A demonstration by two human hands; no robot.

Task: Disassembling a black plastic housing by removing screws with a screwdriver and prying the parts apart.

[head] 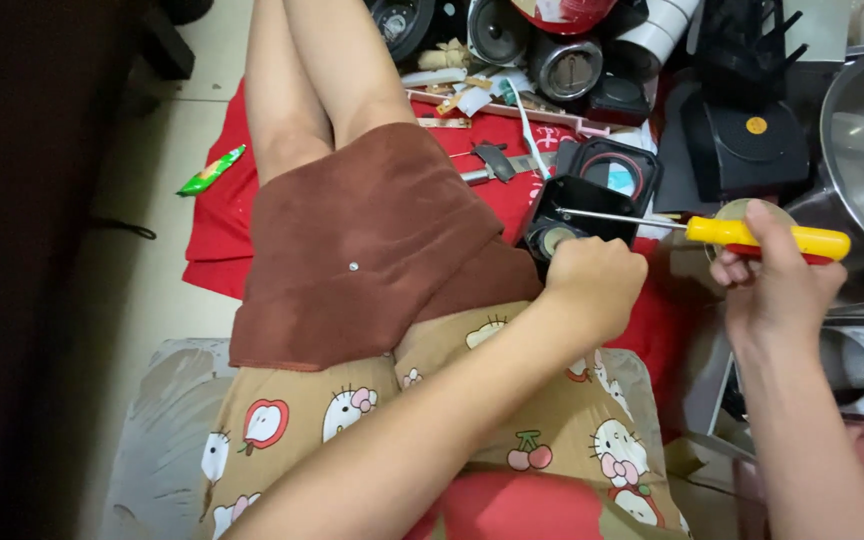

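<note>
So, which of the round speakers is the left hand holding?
The small speaker in the black housing under the left hand; the others lie loose at the top.

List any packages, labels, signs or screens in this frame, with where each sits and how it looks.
Green snack wrapper: on the pale floor left of the red cloth; long, narrow, crumpled, green with yellow and red.
Round sticker: on top of the black appliance at upper right; small orange-yellow disc.
Paper scraps: among the speaker parts at top centre; white and tan, too small to tell whether they are labels.
No signs or screens are visible.
</note>
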